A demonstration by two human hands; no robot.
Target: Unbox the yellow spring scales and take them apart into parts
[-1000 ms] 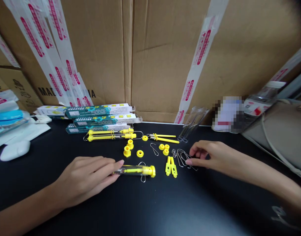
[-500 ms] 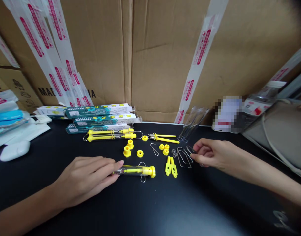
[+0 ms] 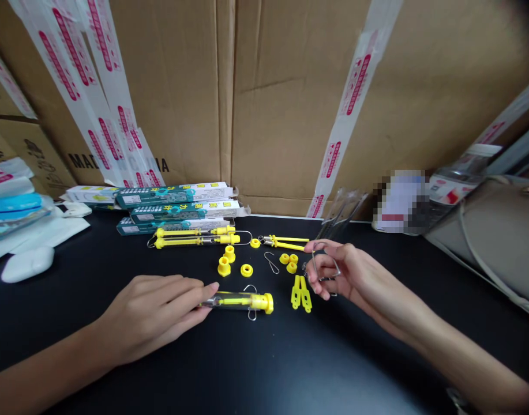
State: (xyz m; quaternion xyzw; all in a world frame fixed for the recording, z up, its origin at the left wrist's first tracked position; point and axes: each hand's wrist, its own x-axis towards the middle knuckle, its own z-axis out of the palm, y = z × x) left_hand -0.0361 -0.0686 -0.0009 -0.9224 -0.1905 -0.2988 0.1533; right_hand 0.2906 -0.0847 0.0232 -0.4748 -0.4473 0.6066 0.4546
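Note:
My left hand (image 3: pixel 160 314) is closed on the left end of a clear-tube spring scale (image 3: pixel 236 300) lying on the black table. The scale has a yellow cap at its right end, and a metal hook (image 3: pixel 252 314) shows from under it. My right hand (image 3: pixel 348 268) holds up a bent metal wire handle (image 3: pixel 315 265) between its fingers. Beneath that hand, another wire piece and a spring are partly hidden. Just left of it lie two flat yellow plastic pieces (image 3: pixel 301 293), several yellow rings (image 3: pixel 291 267) and a small wire hook (image 3: pixel 271 262).
Two assembled spring scales (image 3: pixel 195 239) lie before stacked boxes (image 3: pixel 182 210). Yellow rods (image 3: pixel 290 244), yellow caps (image 3: pixel 224 266) and clear tubes (image 3: pixel 342 213) are near the middle. A bottle (image 3: pixel 452 184) and a grey bag (image 3: pixel 498 230) stand right; a white mouse (image 3: pixel 27 264) lies left.
My right hand has lifted a wire handle off the group of wires, turning and moving a little left with it. My left hand stays on the spring scale.

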